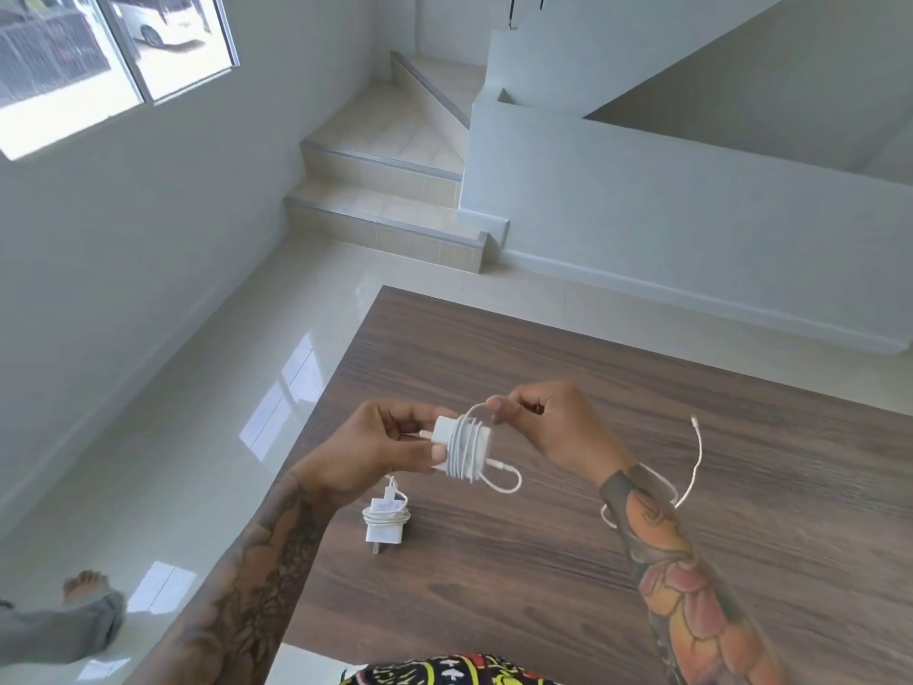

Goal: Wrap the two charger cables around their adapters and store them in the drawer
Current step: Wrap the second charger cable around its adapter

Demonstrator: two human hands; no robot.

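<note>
A: Status of the adapter (462,449) in hand?

B: White wall adapter held above the wooden table (617,388), several turns of white cable (694,467) around its body. Left hand (375,449) grips it at the plug end, thumb pressed on the near face, fingers curled behind. Right hand (538,420) pinches the cable just above the coil, between thumb and curled fingertips. The loose tail runs under the right forearm and out across the table, connector tip raised.

A: The second charger (386,517)?

B: Lying on the table just below the left hand, cable already looped round it, prongs toward the near edge. No drawer in view.

A: Handling notes?

B: Judgement: adapter light and rigid, smooth plastic, likely slippery, so hold it by the flat faces. Cable thin, soft and springy; turns may loosen unless kept taut. Guide it near the coil, not at the connector.
</note>
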